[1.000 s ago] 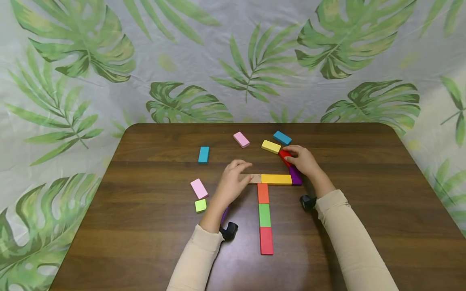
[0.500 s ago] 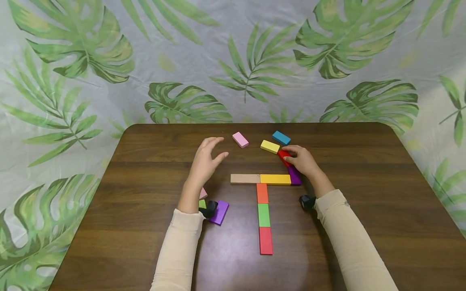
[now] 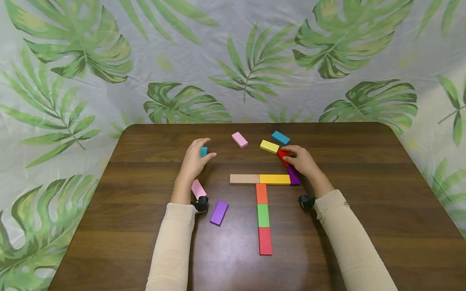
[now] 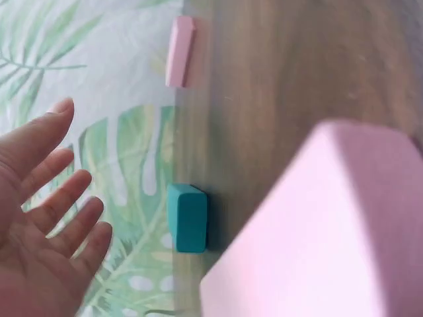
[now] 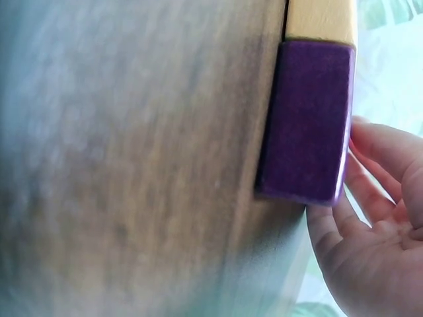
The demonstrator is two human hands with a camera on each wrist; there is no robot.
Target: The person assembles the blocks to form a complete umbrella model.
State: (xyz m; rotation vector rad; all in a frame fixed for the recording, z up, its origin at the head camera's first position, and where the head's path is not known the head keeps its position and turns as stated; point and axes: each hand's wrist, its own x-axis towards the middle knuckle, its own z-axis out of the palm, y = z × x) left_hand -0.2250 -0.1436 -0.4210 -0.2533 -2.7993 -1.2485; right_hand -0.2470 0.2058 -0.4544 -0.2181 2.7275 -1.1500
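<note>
My left hand hovers by the teal-blue block, its thumb and fingers spread with nothing between them. In the left wrist view the same block stands apart from the fingers. At the right, my right hand pinches a red block between thumb and fingers. That block meets a dark purple block, which hides it in the right wrist view. A yellow-orange block and a tan block continue the row leftward. Below hang an orange-red block, a green block and a red-pink block.
Toward the back lie a pink block, a pale yellow block and a blue block. Another pink block sits near my left wrist, with a lime block mostly covered there. A purple block lies on the wooden table.
My left hand has moved from the tan block leftward and back to the teal-blue block, uncovering the tan and purple blocks. My right hand stays at the red block.
</note>
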